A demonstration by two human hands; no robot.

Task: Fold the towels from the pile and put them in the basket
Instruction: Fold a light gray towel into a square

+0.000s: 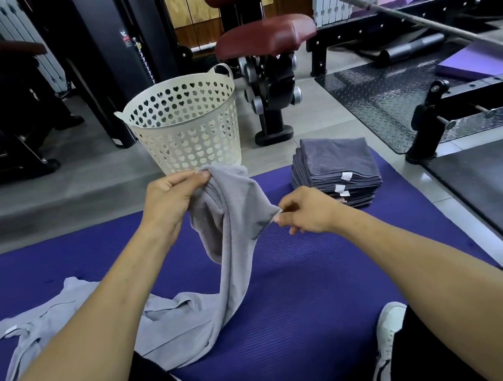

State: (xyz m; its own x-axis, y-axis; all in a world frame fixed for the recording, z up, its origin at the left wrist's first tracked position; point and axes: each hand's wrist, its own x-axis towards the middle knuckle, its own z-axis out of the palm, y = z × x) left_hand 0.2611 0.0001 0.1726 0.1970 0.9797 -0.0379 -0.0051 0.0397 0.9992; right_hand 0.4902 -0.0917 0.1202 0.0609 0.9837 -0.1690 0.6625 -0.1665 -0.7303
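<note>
A light grey towel hangs lifted above the purple mat. My left hand grips its upper edge in front of the basket. My right hand pinches another edge of the same towel lower and to the right. The towel's tail drapes down onto the mat, where more loose grey towel cloth lies at the left, partly under my left forearm. The white basket with heart-shaped holes stands upright just beyond the mat. A stack of folded dark grey towels sits on the mat's far right corner.
Gym machines with dark red padded seats stand behind the basket and at the far left. A black steel platform with a barbell lies to the right. My legs and a white shoe rest on the mat's near edge.
</note>
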